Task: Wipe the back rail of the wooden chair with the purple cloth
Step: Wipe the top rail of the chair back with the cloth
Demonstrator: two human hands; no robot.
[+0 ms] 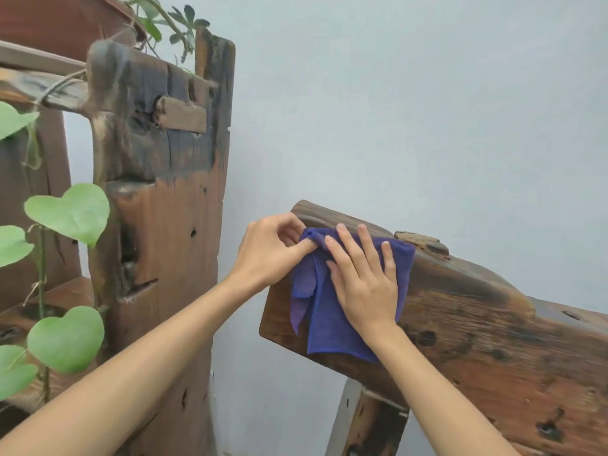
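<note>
Pinching with thumb and forefinger, my left hand [268, 250] is gripping a bunched upper corner of the purple cloth [332, 311] at the near end of the back rail [487, 327]. My right hand [363, 278] is lying flat on the cloth with its fingers straight and slightly spread, pressing the fabric against the front face of the rail; that grip is fully open and is closing around nothing. I am seeing the cloth draped over the rail's top edge and hanging down its face, one loose corner dangling at the left; the part under my right palm is hidden. The rail is running off the right edge of the view, so its far end is cut off, and only the top of a chair leg [375, 422] is showing below it. A weathered wooden post [171, 205] is standing to the left, well apart from the rail. Heart-shaped green leaves [70, 212] are trailing along the left edge, some cropped. At top left a reddish-brown pot [56, 21] is partly in view; more foliage is showing just beside it, though I cannot tell whether it is growing from the pot
</note>
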